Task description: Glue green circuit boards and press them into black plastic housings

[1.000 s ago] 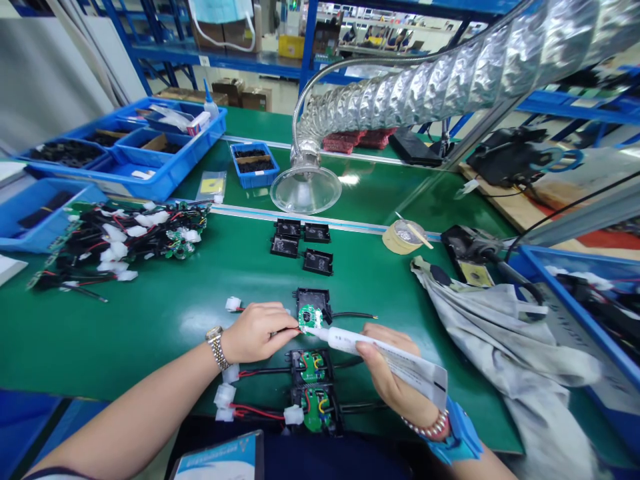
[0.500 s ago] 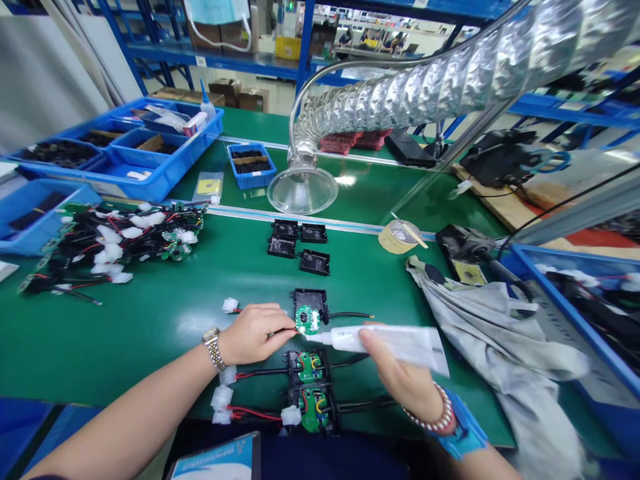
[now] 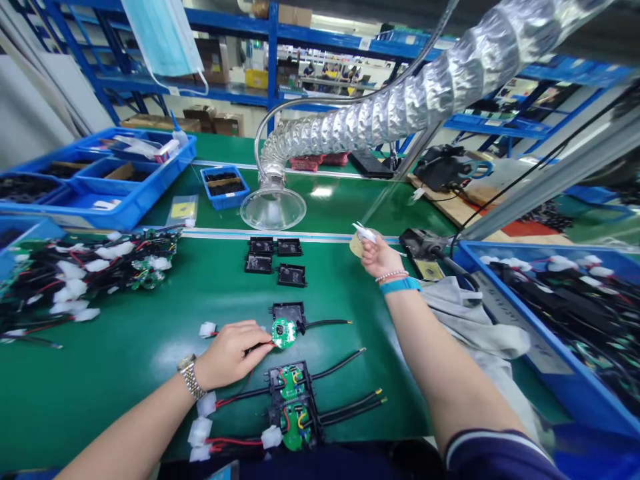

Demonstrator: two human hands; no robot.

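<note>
My left hand [image 3: 233, 355] rests on the green bench, its fingertips pinching a dark wire at the edge of a round green circuit board [image 3: 283, 332]. That board lies against a black plastic housing [image 3: 287, 313], with a white connector [image 3: 207, 329] on the left. My right hand [image 3: 379, 259] is raised far from the board, pinching a small white piece [image 3: 365, 233]. Two black housings with fitted green boards [image 3: 293, 383] lie below my left hand, with black cables and white connectors.
Several empty black housings [image 3: 274, 257] lie further up the green bench [image 3: 125, 380]. A wired-board heap [image 3: 85, 280] lies left, and a blue bin of wired boards [image 3: 550, 313] stands right. A glass extractor hood [image 3: 273, 208] hangs ahead on a foil duct [image 3: 400, 110]. A grey cloth [image 3: 465, 313] lies right.
My right hand has moved up and forward, away from the board, and the long white tube it held is out of view. My left hand stays on the board. The view has shifted.
</note>
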